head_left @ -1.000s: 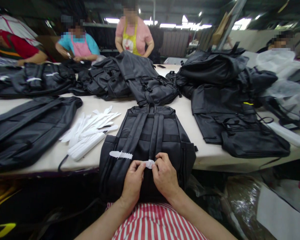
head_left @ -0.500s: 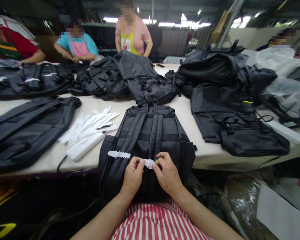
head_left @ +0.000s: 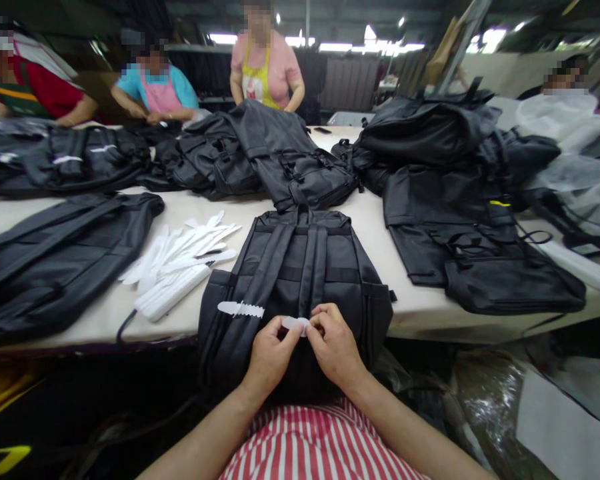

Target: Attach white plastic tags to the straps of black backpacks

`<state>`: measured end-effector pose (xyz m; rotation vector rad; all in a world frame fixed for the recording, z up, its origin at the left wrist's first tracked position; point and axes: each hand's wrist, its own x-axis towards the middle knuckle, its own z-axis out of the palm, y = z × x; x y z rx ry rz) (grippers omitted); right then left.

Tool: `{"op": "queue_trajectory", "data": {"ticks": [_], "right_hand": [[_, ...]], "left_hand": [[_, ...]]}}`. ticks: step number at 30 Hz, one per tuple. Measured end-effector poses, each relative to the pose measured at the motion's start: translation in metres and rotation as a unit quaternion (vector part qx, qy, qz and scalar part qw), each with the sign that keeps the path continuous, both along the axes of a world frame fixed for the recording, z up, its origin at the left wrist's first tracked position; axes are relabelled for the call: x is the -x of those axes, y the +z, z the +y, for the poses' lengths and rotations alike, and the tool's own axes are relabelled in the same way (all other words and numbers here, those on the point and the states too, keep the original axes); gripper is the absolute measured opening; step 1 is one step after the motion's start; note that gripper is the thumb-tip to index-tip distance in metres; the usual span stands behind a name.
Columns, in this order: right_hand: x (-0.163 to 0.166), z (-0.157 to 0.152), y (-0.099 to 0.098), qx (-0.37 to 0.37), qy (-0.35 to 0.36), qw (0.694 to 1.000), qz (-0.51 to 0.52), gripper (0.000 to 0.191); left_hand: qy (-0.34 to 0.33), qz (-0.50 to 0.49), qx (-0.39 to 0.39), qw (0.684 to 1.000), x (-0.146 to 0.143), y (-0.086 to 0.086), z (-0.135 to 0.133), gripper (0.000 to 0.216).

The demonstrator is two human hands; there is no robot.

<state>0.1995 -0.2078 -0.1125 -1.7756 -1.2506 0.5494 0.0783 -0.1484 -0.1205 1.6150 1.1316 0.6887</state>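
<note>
A black backpack [head_left: 280, 273] lies before me with its shoulder straps facing up. Over its lower part, my left hand [head_left: 274, 343] and my right hand [head_left: 336, 340] pinch a white paper strip [head_left: 295, 324] between thumbs and fingers, the two thumbs nearly meeting. The strip appears to go round the right-hand shoulder strap [head_left: 314, 267], whose lower end is hidden by my fingers. Another white strip [head_left: 240, 309] with a notched edge sits across the left shoulder strap, just left of my left hand.
A pile of white strips [head_left: 180, 250] and a white power strip [head_left: 173, 293] lie left of the backpack. Another black bag [head_left: 65, 253] is at the far left. Several black bags [head_left: 440, 220] are heaped at right and back. Co-workers [head_left: 265, 67] stand across the table [head_left: 430, 313].
My left hand has slid slightly right along the white strip, its thumb now closer to my right thumb. My right hand has stayed nearly in place.
</note>
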Motion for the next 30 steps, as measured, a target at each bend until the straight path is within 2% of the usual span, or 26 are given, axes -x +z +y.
{"op": "queue_trajectory", "data": {"ticks": [4, 8, 10, 13, 16, 19, 23, 26, 30], "right_hand": [[-0.002, 0.002, 0.0, -0.007, 0.01, 0.998, 0.057, 0.012], [-0.004, 0.003, 0.002, -0.016, 0.018, 0.996, 0.083, 0.011], [-0.004, 0.004, 0.003, -0.018, 0.025, 0.995, 0.099, 0.011], [-0.003, 0.005, 0.003, -0.019, 0.022, 0.995, 0.093, 0.012], [-0.001, 0.001, 0.0, -0.025, -0.001, 0.999, 0.036, 0.013], [-0.004, -0.008, -0.006, -0.014, -0.047, 0.999, 0.0, 0.003], [-0.014, -0.022, -0.014, 0.049, -0.106, 0.991, 0.058, 0.018], [-0.018, -0.024, -0.013, 0.078, -0.073, 0.99, 0.087, 0.026], [-0.015, -0.019, -0.011, 0.088, -0.035, 0.988, 0.124, 0.033]], "left_hand": [[0.008, 0.02, -0.021, 1.0, 0.0, 0.001, -0.001, 0.018], [-0.024, 0.006, -0.057, 0.998, 0.0, 0.002, -0.002, 0.016], [-0.037, -0.006, -0.051, 0.998, 0.0, 0.002, -0.002, 0.017], [-0.016, 0.001, -0.008, 1.0, 0.0, 0.0, 0.0, 0.02], [0.015, -0.007, 0.035, 0.999, -0.002, -0.001, 0.001, 0.023], [0.031, -0.05, 0.106, 0.993, -0.003, -0.001, 0.001, 0.022], [0.03, -0.065, 0.172, 0.983, -0.004, -0.001, -0.001, 0.028], [0.015, -0.075, 0.212, 0.974, -0.005, -0.003, -0.003, 0.037], [-0.011, -0.133, 0.259, 0.957, -0.007, -0.006, -0.006, 0.033]]}}
